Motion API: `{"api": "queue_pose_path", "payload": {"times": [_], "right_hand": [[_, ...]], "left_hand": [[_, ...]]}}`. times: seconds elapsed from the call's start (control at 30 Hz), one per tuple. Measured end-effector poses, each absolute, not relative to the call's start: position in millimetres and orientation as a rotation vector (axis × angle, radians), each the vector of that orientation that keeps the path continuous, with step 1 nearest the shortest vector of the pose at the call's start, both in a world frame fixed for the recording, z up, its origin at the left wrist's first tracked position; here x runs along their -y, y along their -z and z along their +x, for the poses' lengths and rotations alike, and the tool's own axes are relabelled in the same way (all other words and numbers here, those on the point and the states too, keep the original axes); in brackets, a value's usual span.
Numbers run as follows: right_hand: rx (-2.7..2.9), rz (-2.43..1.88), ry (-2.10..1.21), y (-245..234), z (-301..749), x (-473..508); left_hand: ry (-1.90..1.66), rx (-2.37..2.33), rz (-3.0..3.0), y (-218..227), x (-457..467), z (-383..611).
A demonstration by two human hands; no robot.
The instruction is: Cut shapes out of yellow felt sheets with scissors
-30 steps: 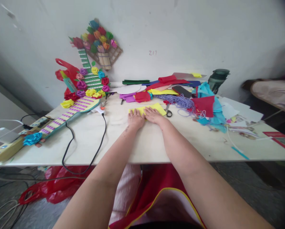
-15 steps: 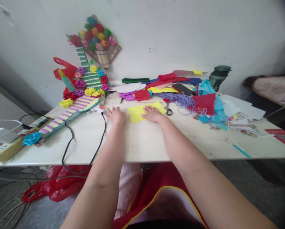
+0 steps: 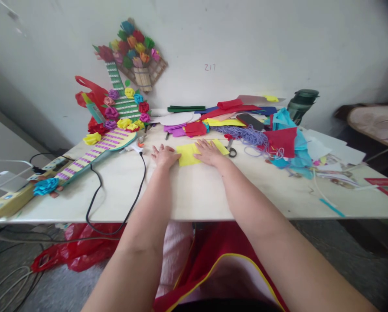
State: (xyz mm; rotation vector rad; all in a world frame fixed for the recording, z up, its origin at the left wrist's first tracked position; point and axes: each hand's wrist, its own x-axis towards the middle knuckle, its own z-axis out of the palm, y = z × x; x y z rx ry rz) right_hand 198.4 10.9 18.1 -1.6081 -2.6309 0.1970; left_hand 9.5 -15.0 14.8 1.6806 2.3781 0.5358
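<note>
A yellow paper sheet [image 3: 189,154] lies flat on the pale table [image 3: 194,195], a little past its middle. My left hand [image 3: 164,155] rests open on the table at the sheet's left edge, fingers spread. My right hand [image 3: 208,152] lies flat and open on top of the sheet's right half. Small scissors [image 3: 230,150] lie just right of the sheet. A purple cord tangle [image 3: 246,136] sits behind them.
Coloured paper scraps [image 3: 194,128] pile up at the back, red and blue sheets [image 3: 286,143] to the right. A guitar-shaped craft with paper flowers [image 3: 105,141] lies at left, a black cable [image 3: 115,203] beside it. A dark green bottle [image 3: 300,105] stands at the wall.
My left hand left the yellow sheet, swung out to the left, and has come back to its left edge. My right hand stayed pressed on the sheet.
</note>
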Motion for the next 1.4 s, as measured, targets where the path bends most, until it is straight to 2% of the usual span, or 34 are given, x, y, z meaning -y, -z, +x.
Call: {"api": "queue_pose_path", "payload": {"times": [0.07,0.23,0.5,1.4], "right_hand": [[2.620,-1.525,-0.136,-19.3,191.2,-7.8],[2.764,-1.461,-0.299,-13.5,174.1,0.1],[2.807,-1.460,-0.309,-14.9,173.6,3.9],[2.807,-1.461,-0.308,-13.7,173.1,2.6]], "left_hand": [[-0.548,-2.374,1.676,-14.1,15.0,9.6],[-0.575,-2.360,1.646,-14.2,13.7,8.9],[-0.658,-2.352,1.458,-17.7,8.8,10.9],[-0.512,-2.409,1.485,-15.2,-1.8,9.5]]}}
